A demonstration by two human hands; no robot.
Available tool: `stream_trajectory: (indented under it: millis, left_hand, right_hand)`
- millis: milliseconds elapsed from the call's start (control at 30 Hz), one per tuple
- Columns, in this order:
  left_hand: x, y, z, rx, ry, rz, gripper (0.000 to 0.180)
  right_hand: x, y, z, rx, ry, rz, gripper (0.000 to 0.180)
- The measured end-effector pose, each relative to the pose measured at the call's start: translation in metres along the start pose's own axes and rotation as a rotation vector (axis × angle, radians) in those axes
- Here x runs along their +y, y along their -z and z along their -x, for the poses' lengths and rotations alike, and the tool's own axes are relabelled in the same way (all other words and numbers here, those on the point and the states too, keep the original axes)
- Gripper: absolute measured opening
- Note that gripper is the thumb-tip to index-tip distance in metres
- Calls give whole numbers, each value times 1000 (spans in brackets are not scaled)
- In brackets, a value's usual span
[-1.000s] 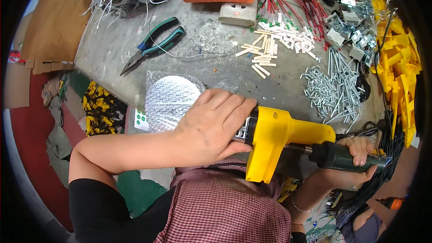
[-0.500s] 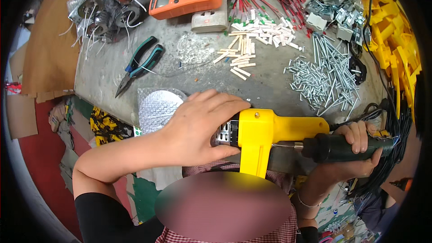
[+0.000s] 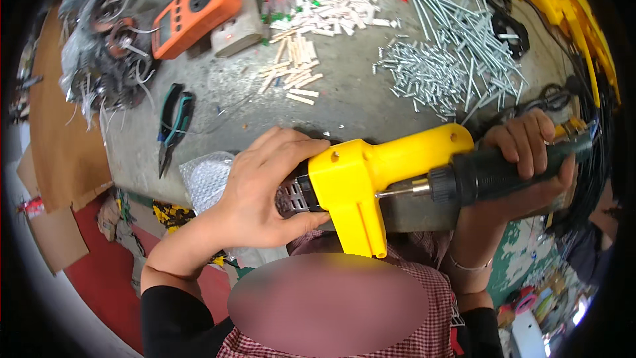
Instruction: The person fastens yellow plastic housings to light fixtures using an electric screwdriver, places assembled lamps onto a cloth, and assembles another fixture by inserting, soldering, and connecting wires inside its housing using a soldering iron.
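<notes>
My left hand (image 3: 255, 189) is wrapped round the left end of a yellow plastic tool housing (image 3: 348, 182), where a black and metal slotted part (image 3: 293, 197) shows between thumb and fingers. My right hand (image 3: 530, 146) grips a dark electric screwdriver (image 3: 487, 176), lying nearly level. Its thin bit (image 3: 397, 191) points left into the inner corner of the housing, below the handle-like arm. The tip is out of sight, so I cannot tell whether it touches a screw. Part of the right palm is hidden behind the screwdriver.
Beyond the hands lie loose screws (image 3: 430, 73), white and cream sleeve pieces (image 3: 298, 59), pliers (image 3: 173, 126) and an orange meter (image 3: 197, 13). Bagged metal coils (image 3: 106, 59) sit far left. Yellow plastic parts (image 3: 570, 20) and black cables (image 3: 583, 185) line the right side. Bubble wrap (image 3: 205, 182) lies beside my left hand.
The view has swung, moving the bench items left and up. The housing's right arm now slants upward. Both hands keep their holds, and the bit remains against or inside the housing's corner.
</notes>
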State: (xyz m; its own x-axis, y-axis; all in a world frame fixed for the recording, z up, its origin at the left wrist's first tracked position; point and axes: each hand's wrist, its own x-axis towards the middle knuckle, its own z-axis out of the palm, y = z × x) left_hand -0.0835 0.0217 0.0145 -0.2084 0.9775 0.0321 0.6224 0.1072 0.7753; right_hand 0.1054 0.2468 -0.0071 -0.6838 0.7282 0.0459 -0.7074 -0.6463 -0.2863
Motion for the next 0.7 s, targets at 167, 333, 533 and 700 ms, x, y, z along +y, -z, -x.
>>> stream_trajectory:
  millis: [167,333,533,700]
  left_hand:
    - [-4,0,1,-10,4,-26,65]
    - [-3,-1,2,-10,5,-39,66]
    - [-3,1,3,-53,25,-50,67]
    - [9,15,-8,-219,153,46,65]
  right_hand:
    - [2,-4,6,-22,42,39,36]
    - [4,-12,6,-42,44,53,30]
    - [3,-14,11,-34,65,39,42]
    - [6,-13,15,59,57,93,36]
